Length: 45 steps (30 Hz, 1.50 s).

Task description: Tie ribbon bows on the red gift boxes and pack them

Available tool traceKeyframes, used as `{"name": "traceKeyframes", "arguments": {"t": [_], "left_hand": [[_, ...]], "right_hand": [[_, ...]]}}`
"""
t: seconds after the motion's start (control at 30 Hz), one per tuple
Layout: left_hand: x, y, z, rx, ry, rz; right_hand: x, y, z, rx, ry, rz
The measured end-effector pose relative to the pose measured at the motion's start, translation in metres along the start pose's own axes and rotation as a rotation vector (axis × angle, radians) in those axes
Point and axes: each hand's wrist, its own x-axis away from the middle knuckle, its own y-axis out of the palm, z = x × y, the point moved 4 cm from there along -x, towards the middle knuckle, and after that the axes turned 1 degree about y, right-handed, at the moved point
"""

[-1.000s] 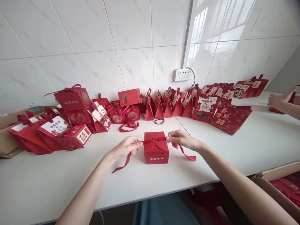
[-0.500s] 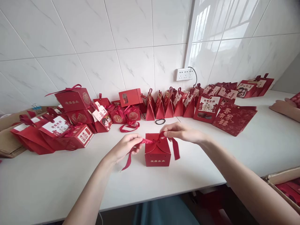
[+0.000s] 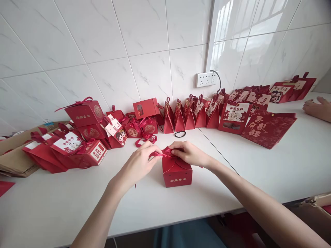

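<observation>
A red gift box (image 3: 177,179) with gold characters on its front stands upright on the white table, its petal flaps folded over the top. Both hands work at the red ribbon (image 3: 167,151) above the lid. Fingers of my left hand (image 3: 144,158) pinch the ribbon just left of the box. At the lid's top, my right hand (image 3: 190,153) is closed on a ribbon loop, its fingertips close to the left ones. The knot is partly hidden by the fingers, and most of the ribbon's tails are covered by my hands.
Red boxes and bags (image 3: 88,127) are piled at the left beside brown cardboard (image 3: 23,162). Triangular red boxes (image 3: 181,119) line the wall under a power strip (image 3: 206,79). A black band (image 3: 180,134) lies behind the box. At the right edge is another person's hand (image 3: 317,107).
My hands have come closer together over the lid, and the ribbon is now bunched in a loop between them. The view has shifted slightly. The other person's hand has opened.
</observation>
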Motion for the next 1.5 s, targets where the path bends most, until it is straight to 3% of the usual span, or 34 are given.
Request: {"name": "traceKeyframes", "arguments": {"t": [0.2, 0.43, 0.57, 0.73, 0.9, 1.03, 1.17, 1.37, 1.5], "left_hand": [[-0.014, -0.003, 0.011, -0.086, 0.156, 0.016], [-0.033, -0.001, 0.022, -0.015, 0.196, 0.026], [-0.05, 0.01, 0.001, 0.205, 0.068, 0.043], [-0.068, 0.035, -0.037, 0.488, -0.031, 0.164], [-0.058, 0.05, -0.044, 0.517, -0.026, 0.256], [-0.041, 0.056, -0.028, 0.471, 0.053, 0.187], [-0.034, 0.059, -0.016, 0.42, 0.147, 0.152], [-0.031, 0.061, -0.012, 0.512, 0.192, 0.02], [-0.032, 0.063, -0.014, 0.594, 0.117, 0.019]], "right_hand": [[-0.001, 0.001, 0.01, -0.288, 0.135, 0.066], [0.002, 0.004, 0.005, -0.261, 0.098, 0.04], [-0.002, 0.0, 0.008, -0.244, 0.092, 0.017], [-0.02, -0.009, 0.014, -0.287, 0.11, -0.01], [-0.022, -0.007, 0.022, -0.349, 0.093, 0.045], [-0.004, -0.003, 0.024, -0.325, 0.085, 0.152], [0.007, -0.003, 0.018, -0.23, 0.079, 0.179], [0.008, -0.002, 0.013, -0.135, 0.047, 0.214], [0.008, -0.005, 0.013, -0.113, 0.03, 0.203]]}}
